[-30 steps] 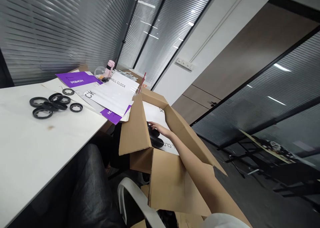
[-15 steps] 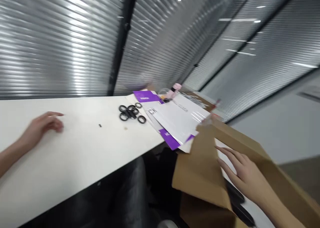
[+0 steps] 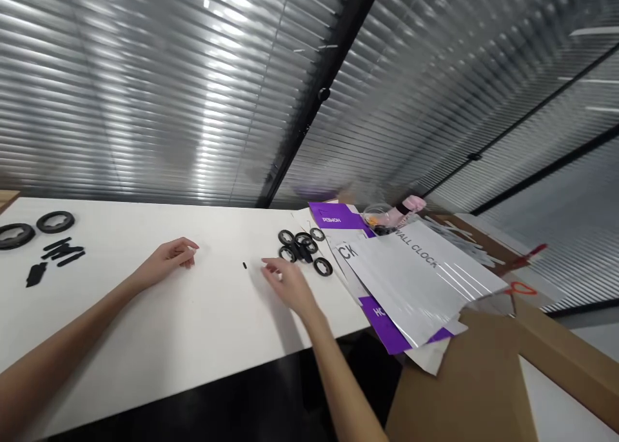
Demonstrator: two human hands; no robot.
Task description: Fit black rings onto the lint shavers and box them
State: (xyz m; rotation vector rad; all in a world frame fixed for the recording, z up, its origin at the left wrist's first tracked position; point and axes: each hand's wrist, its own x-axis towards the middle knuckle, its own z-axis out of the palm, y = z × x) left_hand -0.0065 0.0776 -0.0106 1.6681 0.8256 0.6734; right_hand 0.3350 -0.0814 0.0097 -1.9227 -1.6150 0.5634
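Both the left hand and right hand are being held over the table, narrowly curled, nothing visibly gripped, apparently between handling steps, while a small black piece is being flanked by them, any pickup requiring a fine fingertip pinch.

Office-like room: white table, ribbed glass partitions.

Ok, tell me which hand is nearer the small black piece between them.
Right: the right hand is just right of the black piece; the left hand is farther off, leftward.
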